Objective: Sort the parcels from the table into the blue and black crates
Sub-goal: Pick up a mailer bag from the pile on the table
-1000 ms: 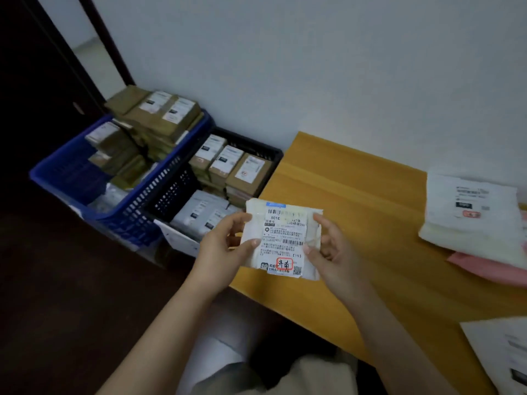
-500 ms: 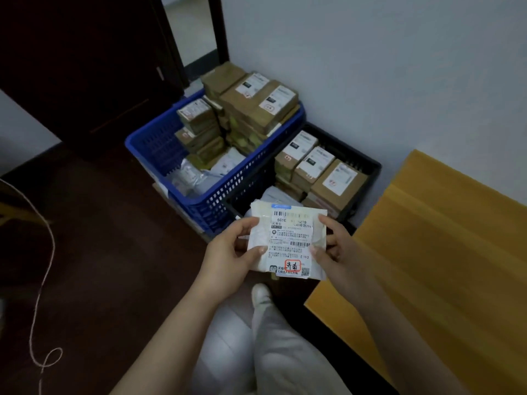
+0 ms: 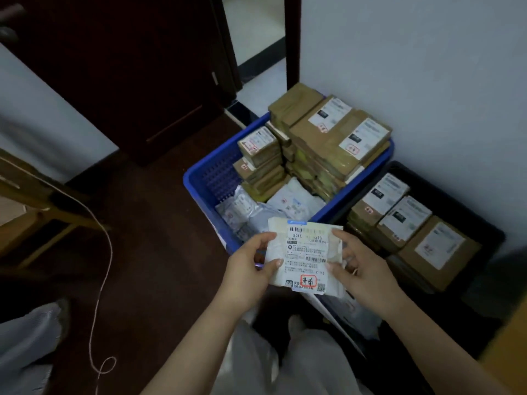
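A small white parcel (image 3: 305, 256) with a printed label and a red stamp is held flat between both hands over the near corner of the blue crate (image 3: 199, 178). My left hand (image 3: 248, 270) pinches its left edge and my right hand (image 3: 360, 269) pinches its right edge. The blue crate holds stacked brown boxes and several white bags. To its right, the black crate (image 3: 482, 226) holds brown labelled boxes.
A dark wooden door (image 3: 128, 75) and doorway stand behind the crates. A wooden chair frame (image 3: 34, 206) and a thin cord (image 3: 99, 280) lie at the left on the dark floor. My legs (image 3: 285, 360) are below. The table's corner (image 3: 510, 352) shows at the lower right.
The view has turned left from the table toward the crates. Both hands have carried the white parcel along, from above the table edge to above the blue crate's near corner.
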Action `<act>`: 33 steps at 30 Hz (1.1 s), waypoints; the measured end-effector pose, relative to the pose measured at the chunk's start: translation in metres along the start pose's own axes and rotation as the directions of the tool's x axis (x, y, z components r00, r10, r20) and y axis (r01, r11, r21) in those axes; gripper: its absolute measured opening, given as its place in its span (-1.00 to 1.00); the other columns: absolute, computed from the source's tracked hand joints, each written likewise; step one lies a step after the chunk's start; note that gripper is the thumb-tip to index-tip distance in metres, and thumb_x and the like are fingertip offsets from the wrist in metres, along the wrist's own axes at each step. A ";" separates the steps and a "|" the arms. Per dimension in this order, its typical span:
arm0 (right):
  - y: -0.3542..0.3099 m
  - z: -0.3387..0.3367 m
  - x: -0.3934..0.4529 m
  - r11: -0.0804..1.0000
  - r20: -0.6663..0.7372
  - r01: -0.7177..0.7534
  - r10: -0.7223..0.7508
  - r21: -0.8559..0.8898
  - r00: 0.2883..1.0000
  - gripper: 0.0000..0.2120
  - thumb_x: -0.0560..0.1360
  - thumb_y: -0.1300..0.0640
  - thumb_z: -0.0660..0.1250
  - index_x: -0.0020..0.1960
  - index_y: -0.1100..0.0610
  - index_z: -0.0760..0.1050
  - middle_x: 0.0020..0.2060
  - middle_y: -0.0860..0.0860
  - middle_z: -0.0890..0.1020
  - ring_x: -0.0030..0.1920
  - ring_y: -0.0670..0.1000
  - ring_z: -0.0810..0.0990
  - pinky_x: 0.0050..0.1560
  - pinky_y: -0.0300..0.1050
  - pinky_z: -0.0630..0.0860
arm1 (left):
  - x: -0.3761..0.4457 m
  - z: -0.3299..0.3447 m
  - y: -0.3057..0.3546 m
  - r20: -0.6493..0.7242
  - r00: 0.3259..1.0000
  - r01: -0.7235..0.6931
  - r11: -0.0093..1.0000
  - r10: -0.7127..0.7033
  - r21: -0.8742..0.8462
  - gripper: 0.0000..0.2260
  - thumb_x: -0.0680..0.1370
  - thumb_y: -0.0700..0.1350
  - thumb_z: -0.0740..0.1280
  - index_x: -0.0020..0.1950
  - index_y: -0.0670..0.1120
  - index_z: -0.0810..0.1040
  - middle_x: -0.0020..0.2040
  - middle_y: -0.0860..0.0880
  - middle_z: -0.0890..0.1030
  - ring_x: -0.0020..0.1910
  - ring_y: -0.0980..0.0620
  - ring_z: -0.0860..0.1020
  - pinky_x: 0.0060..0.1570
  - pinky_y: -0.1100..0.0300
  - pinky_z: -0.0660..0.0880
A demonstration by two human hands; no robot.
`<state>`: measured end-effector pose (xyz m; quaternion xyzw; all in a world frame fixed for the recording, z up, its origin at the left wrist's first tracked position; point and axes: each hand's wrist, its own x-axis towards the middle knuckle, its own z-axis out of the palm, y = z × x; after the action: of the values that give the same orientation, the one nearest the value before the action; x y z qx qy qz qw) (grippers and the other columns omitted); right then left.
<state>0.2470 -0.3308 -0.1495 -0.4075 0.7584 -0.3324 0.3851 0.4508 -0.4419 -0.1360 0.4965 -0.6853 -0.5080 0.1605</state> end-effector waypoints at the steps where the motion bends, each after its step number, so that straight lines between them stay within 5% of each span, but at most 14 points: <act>1: -0.004 0.004 0.010 1.000 0.007 -0.018 0.018 -0.012 1.000 -0.45 0.51 0.08 0.41 0.41 -0.17 0.30 -0.05 -0.09 0.55 -0.13 -0.15 0.57 -0.06 -0.24 0.52 | 0.011 -0.005 -0.003 0.013 1.000 0.013 1.000 -0.013 0.002 -0.61 0.48 -0.25 0.45 0.28 0.00 0.52 0.05 0.05 0.61 -0.10 0.32 0.53 -0.10 0.46 0.43; 5: -0.010 0.030 0.050 0.998 0.029 -0.069 0.070 -0.009 0.997 -0.46 0.51 0.00 0.39 0.45 -0.10 0.32 -0.04 -0.08 0.60 -0.08 -0.07 0.60 0.00 0.02 0.56 | 0.068 -0.028 -0.016 0.103 0.992 0.067 0.997 -0.070 0.031 -0.61 0.51 -0.18 0.43 0.30 0.03 0.48 0.06 0.07 0.59 0.01 0.12 0.56 0.05 0.23 0.51; 10: -0.025 0.074 0.097 0.981 -0.009 -0.187 0.186 -0.061 0.982 -0.47 0.53 -0.02 0.35 0.44 -0.13 0.27 0.05 -0.15 0.60 -0.12 -0.24 0.56 -0.24 -0.42 0.45 | 0.141 -0.064 -0.040 0.274 0.954 0.089 0.986 -0.124 0.138 -0.56 0.52 -0.14 0.41 0.38 0.00 0.43 0.14 0.01 0.59 0.12 0.02 0.58 0.16 0.01 0.54; 13: -0.043 0.111 0.132 0.958 0.000 -0.280 0.281 -0.063 0.960 -0.42 0.53 -0.05 0.34 0.47 -0.16 0.19 0.14 -0.07 0.56 -0.06 -0.23 0.55 -0.17 -0.41 0.51 | 0.188 -0.094 -0.058 0.394 0.900 0.094 0.964 -0.189 0.248 -0.50 0.54 -0.14 0.38 0.46 -0.03 0.34 0.29 0.01 0.53 0.22 0.04 0.53 0.22 0.02 0.51; 16: -0.059 0.150 0.165 0.926 -0.017 -0.368 0.368 -0.084 0.930 -0.40 0.53 -0.12 0.30 0.49 -0.18 0.10 0.18 -0.05 0.47 0.01 -0.08 0.56 -0.02 -0.12 0.58 | 0.230 -0.119 -0.078 0.438 0.870 0.078 0.942 -0.224 0.326 -0.47 0.54 -0.15 0.37 0.49 0.00 0.31 0.36 0.03 0.45 0.30 0.02 0.47 0.30 -0.01 0.45; 20: -0.059 0.200 0.205 0.892 -0.059 -0.451 0.448 -0.042 0.892 -0.37 0.55 -0.08 0.29 0.51 -0.18 0.04 0.24 0.01 0.41 -0.06 -0.07 0.52 -0.10 -0.11 0.52 | 0.284 -0.131 -0.113 0.479 0.830 0.055 0.896 -0.286 0.440 -0.42 0.53 -0.18 0.38 0.51 0.02 0.27 0.33 0.03 0.47 0.29 0.02 0.47 0.31 0.06 0.43; 25: -0.021 0.252 0.259 0.830 -0.021 -0.554 0.556 0.062 0.831 -0.30 0.56 0.01 0.33 0.54 -0.14 0.00 0.38 0.07 0.32 0.20 0.08 0.50 0.07 0.02 0.54 | 0.346 -0.113 -0.163 0.564 0.763 -0.093 0.810 -0.316 0.580 -0.39 0.58 -0.16 0.33 0.56 0.08 0.15 0.46 -0.06 0.32 0.40 -0.03 0.34 0.27 0.22 0.32; 33: 0.034 0.302 0.333 0.790 0.083 -0.611 0.613 -0.055 0.785 -0.27 0.56 0.01 0.32 0.55 -0.06 -0.06 0.32 0.18 0.40 0.21 0.20 0.49 0.13 0.05 0.50 | 0.407 -0.083 -0.227 0.513 0.740 -0.129 0.656 -0.436 0.744 -0.40 0.59 -0.17 0.32 0.56 0.07 0.14 0.46 -0.21 0.28 0.37 -0.19 0.37 0.20 -0.01 0.48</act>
<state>0.3694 -0.6641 -0.4269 -0.1600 0.8340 -0.1602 0.5031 0.4430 -0.8281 -0.4096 0.3674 -0.7920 -0.3375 -0.3518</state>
